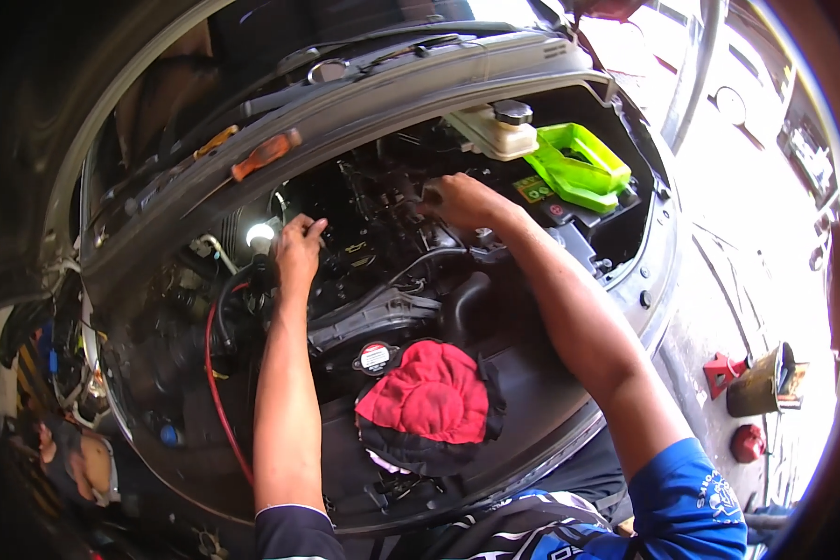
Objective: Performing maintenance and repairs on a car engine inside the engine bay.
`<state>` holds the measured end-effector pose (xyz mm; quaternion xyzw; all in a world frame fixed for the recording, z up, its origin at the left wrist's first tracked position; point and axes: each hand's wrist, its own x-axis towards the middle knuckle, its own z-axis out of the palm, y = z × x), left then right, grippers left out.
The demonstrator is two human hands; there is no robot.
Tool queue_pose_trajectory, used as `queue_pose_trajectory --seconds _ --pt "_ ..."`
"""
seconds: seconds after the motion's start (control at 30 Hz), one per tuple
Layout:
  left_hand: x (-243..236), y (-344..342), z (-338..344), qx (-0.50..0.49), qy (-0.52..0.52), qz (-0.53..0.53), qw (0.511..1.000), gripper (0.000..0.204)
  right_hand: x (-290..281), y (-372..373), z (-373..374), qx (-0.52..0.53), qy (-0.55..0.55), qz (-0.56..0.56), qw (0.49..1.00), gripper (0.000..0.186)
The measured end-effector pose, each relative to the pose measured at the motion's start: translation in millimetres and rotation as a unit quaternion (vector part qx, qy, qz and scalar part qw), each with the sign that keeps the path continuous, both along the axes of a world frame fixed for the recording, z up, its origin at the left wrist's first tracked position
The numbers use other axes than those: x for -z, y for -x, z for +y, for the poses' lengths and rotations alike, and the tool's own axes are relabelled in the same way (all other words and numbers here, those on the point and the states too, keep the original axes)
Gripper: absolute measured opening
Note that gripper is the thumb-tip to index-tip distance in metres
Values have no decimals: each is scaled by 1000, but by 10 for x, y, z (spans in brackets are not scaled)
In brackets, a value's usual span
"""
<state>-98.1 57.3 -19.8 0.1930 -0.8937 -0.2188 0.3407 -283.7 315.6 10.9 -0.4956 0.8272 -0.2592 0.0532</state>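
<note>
Both my arms reach into a car's engine bay. Over the engine, my left hand is beside a lit work lamp. Its fingers are loosely bent, the thumb stands apart, and no held thing shows. Farther right and deeper, my right hand is at the back of the engine. Its fingers are curled closed at a dark part, and what they grip is hidden. Nearer to me, a red cloth lies bunched on a black one, next to a radiator cap.
An orange-handled screwdriver lies on the ledge below the windshield. A bright green tray sits on the battery, beside a fluid reservoir. A red hose runs along the left. Right of the car are a bucket and a red stand.
</note>
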Motion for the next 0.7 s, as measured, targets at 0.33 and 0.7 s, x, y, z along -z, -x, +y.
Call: queue_pose_trajectory --seconds 0.33,0.7 --pt "-88 -77 -89 47 -265 -97 958 23 16 86 92 -11 -60 -46 997 40" --pt "-106 -67 -33 12 -280 -64 958 20 -79 58 179 -6 -66 -77 995 49"
